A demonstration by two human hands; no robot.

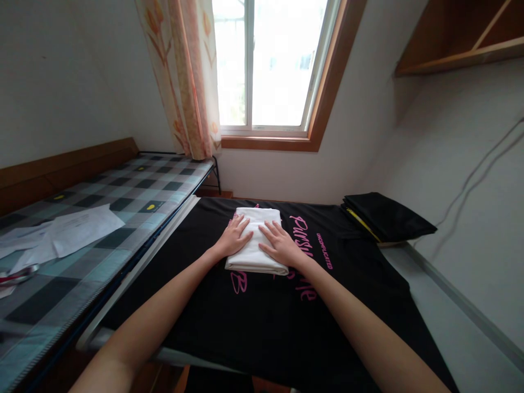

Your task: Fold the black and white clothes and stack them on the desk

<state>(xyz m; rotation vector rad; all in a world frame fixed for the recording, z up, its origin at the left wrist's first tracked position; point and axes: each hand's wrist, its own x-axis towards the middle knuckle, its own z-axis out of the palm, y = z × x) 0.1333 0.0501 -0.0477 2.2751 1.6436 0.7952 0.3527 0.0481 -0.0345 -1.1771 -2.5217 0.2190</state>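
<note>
A folded white cloth lies as a neat rectangle on a black cloth with pink lettering, which is spread over a table. On the left part of the white cloth rests my left hand, flat with its fingers spread. My right hand lies flat on the right part, fingers also apart. Both palms face down, and a strip of white shows between the two hands.
To the left is a bed with a checked mattress bearing white papers. A folded black item sits at the table's back right. Behind are a curtain and window; a wooden shelf hangs upper right.
</note>
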